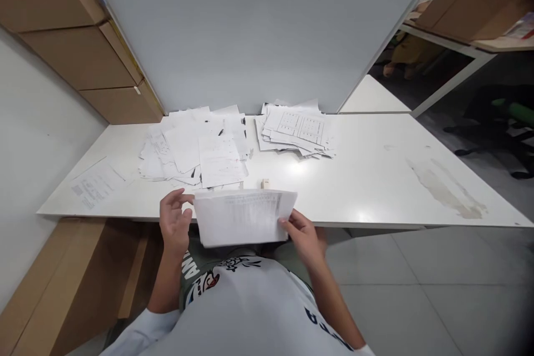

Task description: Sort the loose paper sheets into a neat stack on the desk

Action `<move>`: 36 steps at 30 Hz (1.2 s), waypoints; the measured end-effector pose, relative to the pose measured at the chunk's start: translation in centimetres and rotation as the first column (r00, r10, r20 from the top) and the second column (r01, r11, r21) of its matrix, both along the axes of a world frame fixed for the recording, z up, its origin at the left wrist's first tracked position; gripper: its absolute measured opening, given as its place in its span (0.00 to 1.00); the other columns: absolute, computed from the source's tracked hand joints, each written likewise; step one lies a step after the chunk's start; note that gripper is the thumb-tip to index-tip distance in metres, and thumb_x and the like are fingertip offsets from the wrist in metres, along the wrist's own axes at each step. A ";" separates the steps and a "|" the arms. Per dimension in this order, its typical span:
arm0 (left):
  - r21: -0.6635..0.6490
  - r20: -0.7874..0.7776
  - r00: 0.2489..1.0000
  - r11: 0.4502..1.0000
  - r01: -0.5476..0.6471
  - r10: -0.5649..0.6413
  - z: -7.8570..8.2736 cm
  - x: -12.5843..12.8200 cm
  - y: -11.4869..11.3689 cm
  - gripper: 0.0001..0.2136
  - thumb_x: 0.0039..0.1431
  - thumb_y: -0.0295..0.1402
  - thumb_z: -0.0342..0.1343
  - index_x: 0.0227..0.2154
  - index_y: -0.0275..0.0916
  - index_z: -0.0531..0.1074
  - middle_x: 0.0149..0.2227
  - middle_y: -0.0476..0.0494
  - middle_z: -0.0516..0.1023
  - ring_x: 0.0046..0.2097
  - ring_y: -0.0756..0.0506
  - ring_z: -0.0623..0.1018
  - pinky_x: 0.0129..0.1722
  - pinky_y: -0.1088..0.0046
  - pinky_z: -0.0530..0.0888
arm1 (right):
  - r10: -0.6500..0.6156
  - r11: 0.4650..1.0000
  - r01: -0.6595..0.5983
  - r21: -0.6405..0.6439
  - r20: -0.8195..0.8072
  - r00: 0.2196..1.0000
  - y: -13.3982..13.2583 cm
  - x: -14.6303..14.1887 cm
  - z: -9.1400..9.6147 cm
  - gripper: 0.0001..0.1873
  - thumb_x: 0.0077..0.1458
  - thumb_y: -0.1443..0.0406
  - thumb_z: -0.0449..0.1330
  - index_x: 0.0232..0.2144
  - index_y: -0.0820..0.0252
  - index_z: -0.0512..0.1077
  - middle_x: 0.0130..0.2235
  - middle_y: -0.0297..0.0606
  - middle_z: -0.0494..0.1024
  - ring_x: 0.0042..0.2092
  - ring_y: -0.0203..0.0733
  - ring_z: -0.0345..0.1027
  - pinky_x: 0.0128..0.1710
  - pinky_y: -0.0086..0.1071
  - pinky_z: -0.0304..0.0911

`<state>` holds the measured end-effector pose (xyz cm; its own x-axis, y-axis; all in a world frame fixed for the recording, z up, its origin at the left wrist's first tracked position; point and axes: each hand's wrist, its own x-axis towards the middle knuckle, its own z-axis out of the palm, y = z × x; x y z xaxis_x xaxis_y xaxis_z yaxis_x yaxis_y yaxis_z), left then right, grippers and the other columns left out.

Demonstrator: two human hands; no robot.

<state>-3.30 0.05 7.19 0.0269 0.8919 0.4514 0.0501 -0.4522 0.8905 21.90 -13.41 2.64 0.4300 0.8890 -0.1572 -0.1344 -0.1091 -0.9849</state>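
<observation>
A sheaf of paper [244, 221] is pinched at its right edge, near the lower corner, by the fingers of the right hand [304, 235], the thumb being laid across the front face and the other fingers tucked behind. At the opposite side, the upper left corner is met by the extended fingertips of the left hand [175, 221]; whether it is actually touched cannot be told. The left fingers are loosely parted, with the thumb raised clear of the sheaf and nothing enclosed in the palm. The sheaf is held tilted over the near edge of the worktop [371, 172], in front of the torso.

Faint columns of print are shown on its face, too blurred to be read. On the shirt [254, 311], dark letters are partly cut off by folds; on the green cloth below the left wrist, white letters beginning "AN" can be read.

Both forearms are angled forward from the sides, and the right wrist is turned inward.

Just beyond the sheaf a small pale block [265, 184] is placed. Farther back, a spread pile of papers [183, 147] is seen at left and a neater stack [296, 129], topped by printed grids, at right. A lone printed sheet [98, 183] is set near the left end.
</observation>
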 end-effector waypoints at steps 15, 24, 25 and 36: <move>-0.124 -0.584 0.588 0.777 0.617 -0.560 -4.9 13.2 1.5 0.18 0.62 0.35 0.53 0.55 0.44 0.68 0.61 0.41 0.69 0.66 0.37 0.63 0.64 0.53 0.63 | -0.138 0.940 0.090 -0.329 -0.126 0.982 -9.8 7.6 -4.6 0.27 0.35 0.51 0.71 0.38 0.58 0.78 0.38 0.44 0.81 0.39 0.51 0.75 0.38 0.40 0.69; -0.074 -0.717 0.483 0.744 0.664 -0.503 -7.7 13.8 1.7 0.18 0.65 0.39 0.50 0.56 0.40 0.69 0.64 0.39 0.65 0.69 0.38 0.57 0.66 0.51 0.60 | -0.148 0.941 0.110 -0.321 -0.095 0.984 -10.8 9.3 -5.6 0.23 0.38 0.51 0.70 0.35 0.57 0.78 0.37 0.43 0.82 0.37 0.50 0.76 0.37 0.40 0.70; -0.076 -0.714 0.482 0.741 0.667 -0.508 -7.8 13.8 1.7 0.19 0.65 0.39 0.50 0.56 0.41 0.69 0.64 0.39 0.64 0.69 0.38 0.57 0.66 0.52 0.60 | -0.149 0.941 0.115 -0.319 -0.084 0.985 -10.6 9.4 -5.6 0.22 0.38 0.51 0.69 0.35 0.57 0.78 0.37 0.43 0.82 0.37 0.50 0.76 0.37 0.40 0.70; -0.098 -0.685 0.481 0.724 0.683 -0.547 -7.7 13.9 1.6 0.19 0.67 0.43 0.48 0.57 0.43 0.69 0.64 0.40 0.64 0.68 0.38 0.58 0.66 0.54 0.60 | -0.180 0.902 0.163 -0.399 -0.005 0.984 -10.8 10.7 -5.5 0.19 0.36 0.55 0.68 0.32 0.56 0.78 0.34 0.41 0.81 0.34 0.50 0.75 0.33 0.38 0.70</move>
